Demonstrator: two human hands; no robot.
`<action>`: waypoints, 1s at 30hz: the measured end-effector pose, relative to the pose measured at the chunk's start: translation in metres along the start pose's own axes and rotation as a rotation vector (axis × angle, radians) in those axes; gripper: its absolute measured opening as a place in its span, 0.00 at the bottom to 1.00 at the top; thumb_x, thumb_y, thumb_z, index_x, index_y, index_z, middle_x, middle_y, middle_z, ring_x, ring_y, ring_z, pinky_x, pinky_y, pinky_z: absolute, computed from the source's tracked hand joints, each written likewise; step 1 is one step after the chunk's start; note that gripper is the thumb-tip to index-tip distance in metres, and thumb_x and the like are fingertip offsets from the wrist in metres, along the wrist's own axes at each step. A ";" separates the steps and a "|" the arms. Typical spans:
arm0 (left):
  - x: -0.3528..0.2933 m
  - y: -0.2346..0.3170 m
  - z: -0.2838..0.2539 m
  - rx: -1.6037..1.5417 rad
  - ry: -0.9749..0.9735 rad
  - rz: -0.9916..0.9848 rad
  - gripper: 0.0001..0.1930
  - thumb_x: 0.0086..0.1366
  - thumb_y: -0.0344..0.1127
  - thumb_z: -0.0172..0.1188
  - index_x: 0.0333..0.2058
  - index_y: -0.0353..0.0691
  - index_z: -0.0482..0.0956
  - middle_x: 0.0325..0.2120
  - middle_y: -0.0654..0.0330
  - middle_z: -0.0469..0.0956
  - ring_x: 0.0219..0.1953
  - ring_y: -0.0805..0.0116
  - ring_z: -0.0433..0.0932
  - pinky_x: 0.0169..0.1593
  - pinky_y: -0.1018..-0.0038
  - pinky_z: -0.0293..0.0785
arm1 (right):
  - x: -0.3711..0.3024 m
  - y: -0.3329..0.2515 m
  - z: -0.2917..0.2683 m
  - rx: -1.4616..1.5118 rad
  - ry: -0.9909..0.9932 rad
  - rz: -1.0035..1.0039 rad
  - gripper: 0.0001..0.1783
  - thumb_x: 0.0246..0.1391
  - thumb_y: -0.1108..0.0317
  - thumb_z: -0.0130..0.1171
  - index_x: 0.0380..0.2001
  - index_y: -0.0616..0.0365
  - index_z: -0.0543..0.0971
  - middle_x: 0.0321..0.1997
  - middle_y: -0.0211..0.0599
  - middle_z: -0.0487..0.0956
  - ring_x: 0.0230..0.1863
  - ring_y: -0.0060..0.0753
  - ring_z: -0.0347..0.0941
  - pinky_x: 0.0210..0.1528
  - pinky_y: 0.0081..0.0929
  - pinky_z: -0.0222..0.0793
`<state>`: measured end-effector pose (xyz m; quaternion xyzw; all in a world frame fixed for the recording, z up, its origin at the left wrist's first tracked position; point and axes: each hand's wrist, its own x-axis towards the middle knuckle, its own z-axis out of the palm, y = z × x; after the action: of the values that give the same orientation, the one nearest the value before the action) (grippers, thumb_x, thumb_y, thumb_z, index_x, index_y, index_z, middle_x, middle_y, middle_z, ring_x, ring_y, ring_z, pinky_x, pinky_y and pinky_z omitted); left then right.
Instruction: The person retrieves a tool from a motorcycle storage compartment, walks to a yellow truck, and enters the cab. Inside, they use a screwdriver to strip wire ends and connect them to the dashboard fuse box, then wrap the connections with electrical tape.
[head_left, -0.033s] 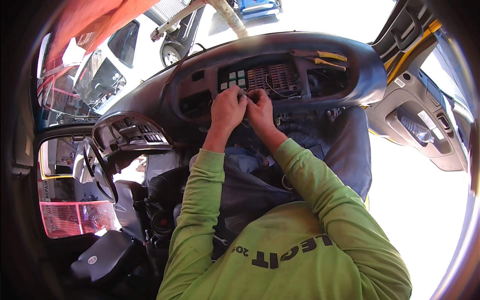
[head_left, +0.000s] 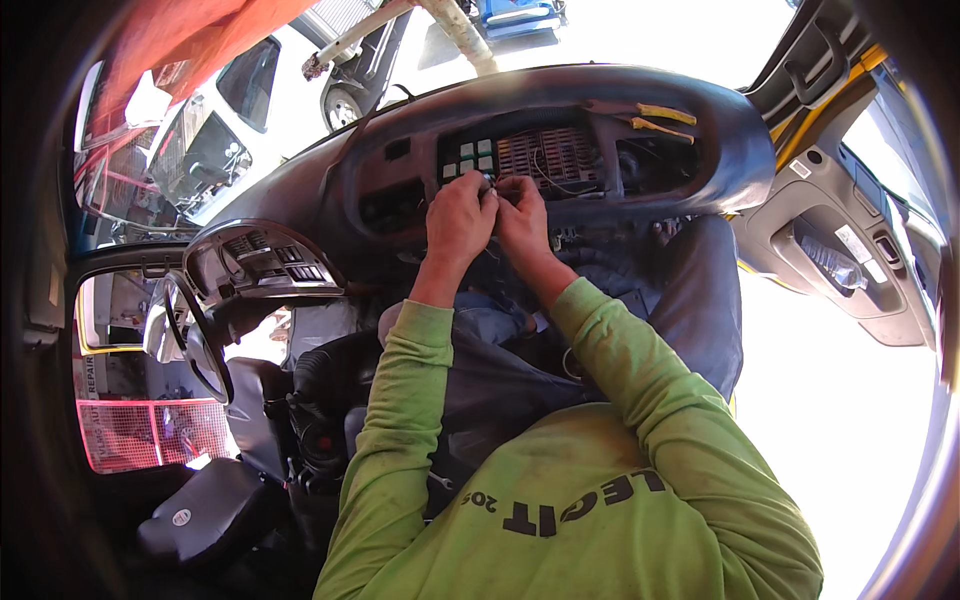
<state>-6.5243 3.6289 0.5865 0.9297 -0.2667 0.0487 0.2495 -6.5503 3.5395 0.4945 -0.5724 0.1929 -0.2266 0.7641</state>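
Both my hands meet in front of the open dashboard, just below the fuse and relay panel (head_left: 545,155). My left hand (head_left: 458,222) is closed, its thumb and fingertips pinched together. Against it, my right hand (head_left: 522,218) is pinched the same way. Something small sits between the fingertips, mostly hidden by them. White-topped relays (head_left: 468,158) stand just beyond my left fingers. A thin pale wire (head_left: 548,178) loops over the rows of fuses beside my right hand.
Yellow-handled pliers (head_left: 664,120) lie on the dashboard at the far right. A wrench (head_left: 440,481) lies by my left side. The steering wheel (head_left: 195,340) and instrument cluster (head_left: 270,262) are at left. An open door (head_left: 850,240) with a plastic bottle in its pocket stands at right.
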 end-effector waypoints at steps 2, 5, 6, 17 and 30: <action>-0.012 -0.003 0.009 -0.011 0.115 0.082 0.09 0.64 0.37 0.65 0.38 0.39 0.80 0.36 0.50 0.83 0.41 0.43 0.83 0.45 0.50 0.77 | 0.000 -0.006 -0.005 0.233 -0.007 0.067 0.12 0.67 0.65 0.59 0.49 0.58 0.76 0.39 0.32 0.81 0.39 0.24 0.78 0.39 0.28 0.76; -0.019 -0.011 0.020 -0.014 0.154 0.135 0.09 0.63 0.36 0.65 0.38 0.40 0.79 0.35 0.52 0.82 0.38 0.44 0.82 0.44 0.51 0.77 | 0.007 -0.020 -0.018 0.509 -0.069 0.317 0.09 0.68 0.66 0.58 0.48 0.55 0.76 0.40 0.31 0.81 0.39 0.25 0.79 0.38 0.30 0.76; -0.019 -0.014 0.022 -0.001 0.164 0.162 0.09 0.62 0.36 0.66 0.38 0.41 0.78 0.35 0.53 0.82 0.38 0.45 0.82 0.43 0.51 0.77 | 0.009 -0.025 -0.022 0.628 -0.130 0.364 0.09 0.68 0.66 0.58 0.48 0.54 0.77 0.40 0.31 0.81 0.39 0.26 0.79 0.38 0.30 0.76; -0.011 -0.030 0.027 0.103 0.195 0.173 0.11 0.61 0.34 0.67 0.34 0.38 0.72 0.31 0.48 0.80 0.35 0.40 0.81 0.38 0.50 0.77 | 0.025 -0.059 -0.044 0.498 -0.429 0.511 0.15 0.67 0.62 0.64 0.45 0.65 0.82 0.40 0.41 0.83 0.39 0.40 0.84 0.43 0.36 0.82; 0.033 -0.034 -0.017 -0.192 -0.351 -0.076 0.10 0.68 0.33 0.62 0.41 0.30 0.82 0.27 0.52 0.81 0.31 0.55 0.83 0.37 0.60 0.77 | 0.017 -0.049 -0.054 -0.401 -0.370 0.257 0.33 0.62 0.39 0.65 0.32 0.67 0.85 0.24 0.36 0.83 0.25 0.30 0.82 0.27 0.29 0.76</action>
<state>-6.4779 3.6471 0.5934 0.9053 -0.2740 -0.1492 0.2882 -6.5729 3.4752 0.5266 -0.7143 0.1621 0.0224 0.6805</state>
